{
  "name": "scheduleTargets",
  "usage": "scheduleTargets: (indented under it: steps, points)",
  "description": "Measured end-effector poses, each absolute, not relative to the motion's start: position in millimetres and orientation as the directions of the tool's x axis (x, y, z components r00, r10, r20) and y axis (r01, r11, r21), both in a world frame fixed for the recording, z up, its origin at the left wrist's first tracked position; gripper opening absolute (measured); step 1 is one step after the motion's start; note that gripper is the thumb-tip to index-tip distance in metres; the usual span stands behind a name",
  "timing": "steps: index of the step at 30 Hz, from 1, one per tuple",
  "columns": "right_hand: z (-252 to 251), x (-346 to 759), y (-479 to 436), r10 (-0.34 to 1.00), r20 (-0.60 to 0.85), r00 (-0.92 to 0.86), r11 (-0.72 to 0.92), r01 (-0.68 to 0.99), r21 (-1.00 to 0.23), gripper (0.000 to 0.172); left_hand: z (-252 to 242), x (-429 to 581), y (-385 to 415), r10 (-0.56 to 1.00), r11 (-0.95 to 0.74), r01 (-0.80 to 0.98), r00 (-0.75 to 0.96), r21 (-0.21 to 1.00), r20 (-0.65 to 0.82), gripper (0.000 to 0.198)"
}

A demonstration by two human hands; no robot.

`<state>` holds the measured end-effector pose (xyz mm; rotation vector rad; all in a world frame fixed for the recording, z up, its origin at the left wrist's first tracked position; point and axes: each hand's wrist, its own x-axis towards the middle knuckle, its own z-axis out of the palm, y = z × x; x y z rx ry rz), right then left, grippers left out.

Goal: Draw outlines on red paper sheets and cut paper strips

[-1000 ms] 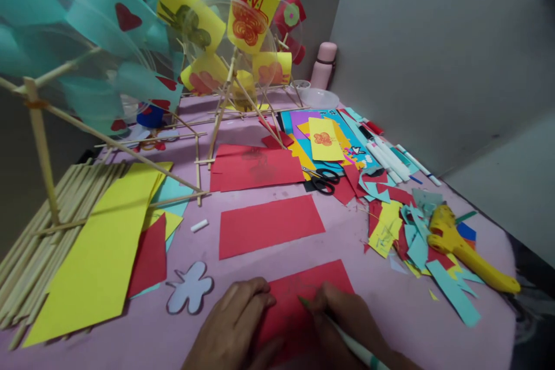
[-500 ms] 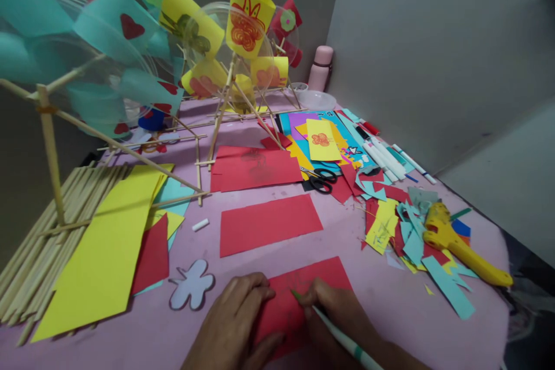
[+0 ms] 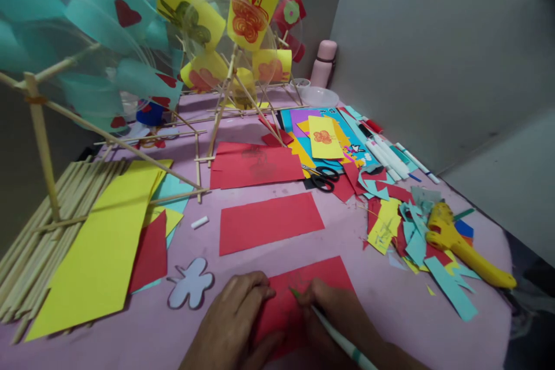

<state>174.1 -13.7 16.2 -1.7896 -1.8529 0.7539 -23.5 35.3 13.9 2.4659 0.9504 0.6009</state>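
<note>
Your left hand is spread loosely, gripping nothing, over the left part of the red sheet nearest you; your right hand pinches 1 marker, its green tip at the sheet's faint lines. For a clean drawing, press the paper firmly with your left fingers, draw lightly in short strokes, and keep your right palm off fresh ink.

Counting left to right: bamboo sticks, too overlapped to number; 1 petal-like cutout beside your left hand; 1 small white stick; 1 plain red rectangle just beyond your sheet; 1 pair of scissors; 1 pink bottle far back; 1 yellow glue gun among scraps, too jumbled to count.
</note>
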Motion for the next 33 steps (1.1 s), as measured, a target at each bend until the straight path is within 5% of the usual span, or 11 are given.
scheduleTargets:
  steps: [20, 33]
  points:
    - [19, 175, -15, 0.991, -0.126, 0.043, -0.115, 0.751, -0.65, 0.015, 18, -24, 38, 0.686, -0.693, 0.521, 0.69, 0.498, 0.231, 0.035]
    - [31, 181, -17, 0.976, -0.205, 0.074, -0.214, 0.508, -0.835, 0.015, 19, -24, 40, 0.685, -0.691, 0.525, 0.695, 0.497, 0.218, 0.036]
